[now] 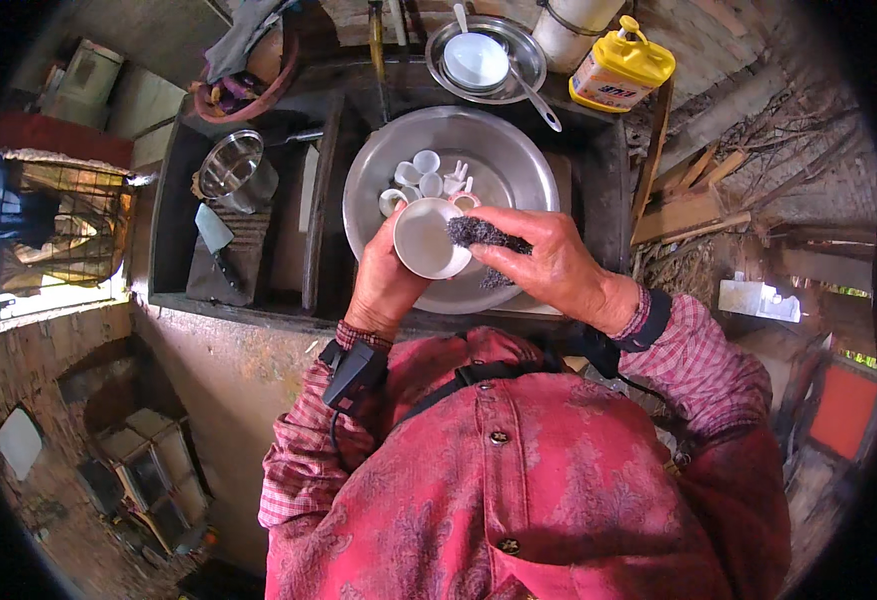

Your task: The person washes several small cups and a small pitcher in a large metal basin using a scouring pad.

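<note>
My left hand (386,274) grips a white bowl (429,241) by its side, its opening turned up towards me. In my right hand (543,244) is a dark, fuzzy scrubbing cloth (487,234), held at the bowl's right rim. Both hands are over the near part of a large metal basin (536,176). Inside the basin, beyond the bowl, lie several small white cups (427,161) and white pronged pieces (456,177). A small cup with a reddish rim (465,200) is partly hidden behind the bowl.
Left of the basin are a clear pot (232,165) and a cleaver (214,229) on a dark board (239,247). Behind stand a metal dish (532,56) with a white bowl (476,60) and ladle (536,97), a yellow pump bottle (622,67) and a reddish basket (288,71).
</note>
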Demonstrator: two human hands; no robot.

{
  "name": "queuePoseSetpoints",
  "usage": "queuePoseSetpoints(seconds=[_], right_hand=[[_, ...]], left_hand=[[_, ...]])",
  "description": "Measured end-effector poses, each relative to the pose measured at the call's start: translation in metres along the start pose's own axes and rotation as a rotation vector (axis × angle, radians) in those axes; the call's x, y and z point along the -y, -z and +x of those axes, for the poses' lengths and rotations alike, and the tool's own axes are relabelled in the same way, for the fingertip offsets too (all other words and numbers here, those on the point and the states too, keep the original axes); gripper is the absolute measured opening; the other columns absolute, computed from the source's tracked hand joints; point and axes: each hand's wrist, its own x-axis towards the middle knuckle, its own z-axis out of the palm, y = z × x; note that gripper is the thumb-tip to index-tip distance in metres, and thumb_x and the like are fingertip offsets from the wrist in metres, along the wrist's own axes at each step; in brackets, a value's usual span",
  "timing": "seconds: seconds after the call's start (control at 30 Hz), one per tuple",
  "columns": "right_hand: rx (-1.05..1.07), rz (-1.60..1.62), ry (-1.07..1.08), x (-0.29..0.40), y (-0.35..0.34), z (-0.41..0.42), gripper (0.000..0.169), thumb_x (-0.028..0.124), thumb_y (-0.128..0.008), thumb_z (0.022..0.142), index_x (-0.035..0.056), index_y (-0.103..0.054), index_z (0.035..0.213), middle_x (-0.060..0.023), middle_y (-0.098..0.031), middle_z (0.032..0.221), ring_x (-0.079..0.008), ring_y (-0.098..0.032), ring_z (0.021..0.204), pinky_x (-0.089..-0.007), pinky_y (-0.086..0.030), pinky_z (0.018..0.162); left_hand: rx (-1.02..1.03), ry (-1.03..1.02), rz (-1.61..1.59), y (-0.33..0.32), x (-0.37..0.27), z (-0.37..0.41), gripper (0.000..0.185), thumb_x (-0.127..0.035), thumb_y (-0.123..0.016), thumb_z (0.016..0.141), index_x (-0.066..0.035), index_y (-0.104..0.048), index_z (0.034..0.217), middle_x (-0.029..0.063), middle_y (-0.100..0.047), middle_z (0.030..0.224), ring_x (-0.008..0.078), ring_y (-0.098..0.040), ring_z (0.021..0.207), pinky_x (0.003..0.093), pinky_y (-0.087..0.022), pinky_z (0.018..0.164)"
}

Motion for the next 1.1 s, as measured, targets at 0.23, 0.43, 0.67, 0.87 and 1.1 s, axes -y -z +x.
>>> queuePoseSetpoints(seconds=[0.23,0.43,0.67,0.87,1.1], right_hand=[[0.025,-0.033,0.068,-0.003,-0.008,0.009,0.034,0.016,-0.070,0.081,0.0001,-0.065,0.111,-0.0224,-0.067,0.097,-0.0370,-0.066,0.091,-0.0371,-0.053,0.074],[0.118,-0.117,0.239,0.013,-0.033,0.004,0.036,0.013,-0.070,0.079,0.0025,-0.063,0.112,-0.0182,-0.067,0.093,-0.0348,-0.066,0.083,-0.0400,-0.052,0.069],[0.222,-0.689,0.525,-0.002,-0.010,0.010,0.027,0.009,-0.060,0.076,0.0068,-0.061,0.102,-0.0079,-0.056,0.073,-0.0252,-0.061,0.064,-0.0358,-0.051,0.054],[0.284,-0.574,0.523,0.007,-0.026,-0.006,0.024,0.007,-0.058,0.074,0.0061,-0.058,0.098,-0.0072,-0.053,0.071,-0.0232,-0.062,0.066,-0.0352,-0.051,0.053],[0.315,-0.691,0.583,-0.014,-0.019,0.011,0.016,0.007,-0.058,0.075,0.0084,-0.056,0.091,-0.0079,-0.054,0.070,-0.0238,-0.063,0.066,-0.0346,-0.051,0.052]], left_hand=[[0.029,0.367,-1.125,0.007,0.004,-0.013,0.051,-0.047,-0.047,0.098,-0.010,-0.051,0.132,0.0069,-0.060,0.123,0.0174,-0.057,0.113,0.0360,-0.053,0.081],[-0.171,0.314,-0.940,0.007,-0.003,-0.005,0.042,-0.032,-0.058,0.092,-0.006,-0.055,0.125,0.0055,-0.061,0.117,0.0174,-0.057,0.108,0.0315,-0.045,0.092],[-0.094,0.346,-0.956,0.009,0.005,-0.015,0.042,-0.028,-0.060,0.087,-0.003,-0.057,0.120,0.0063,-0.061,0.111,0.0171,-0.057,0.104,0.0304,-0.042,0.095],[-0.077,0.279,-0.885,0.014,-0.003,-0.014,0.041,-0.029,-0.060,0.086,-0.002,-0.058,0.117,0.0060,-0.062,0.109,0.0164,-0.057,0.102,0.0302,-0.043,0.093],[-0.057,0.347,-0.901,0.010,0.008,-0.010,0.031,-0.025,-0.061,0.087,-0.004,-0.061,0.110,0.0044,-0.062,0.106,0.0152,-0.058,0.099,0.0288,-0.045,0.088]])
